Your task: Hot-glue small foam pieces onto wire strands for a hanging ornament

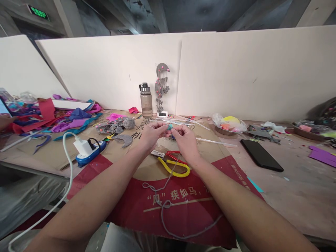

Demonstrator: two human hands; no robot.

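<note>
My left hand (pixel 154 134) and my right hand (pixel 185 141) meet above the middle of the table, fingertips pinched together. Between them is a small teal piece (pixel 170 126), too small to tell whether it is felt or a bead. A grey yarn (pixel 168 203) runs down from beneath my right hand and lies in loops over the red part of the cardboard (pixel 126 196). Just below the hands lie a yellow-handled cutting tool (pixel 181 173) and red handles (pixel 174 154), partly covered by my right hand. Left of my hands sits a grey crescent (pixel 125 140).
A bottle (pixel 146 101) and a grey moon hanging ornament (pixel 162 71) stand by the white partition (pixel 105 70). Left are a blue power strip (pixel 90 157), white cable (pixel 68 168) and coloured felt strips (pixel 76 122). Right are a phone (pixel 261 155) and a filled bowl (pixel 228 131).
</note>
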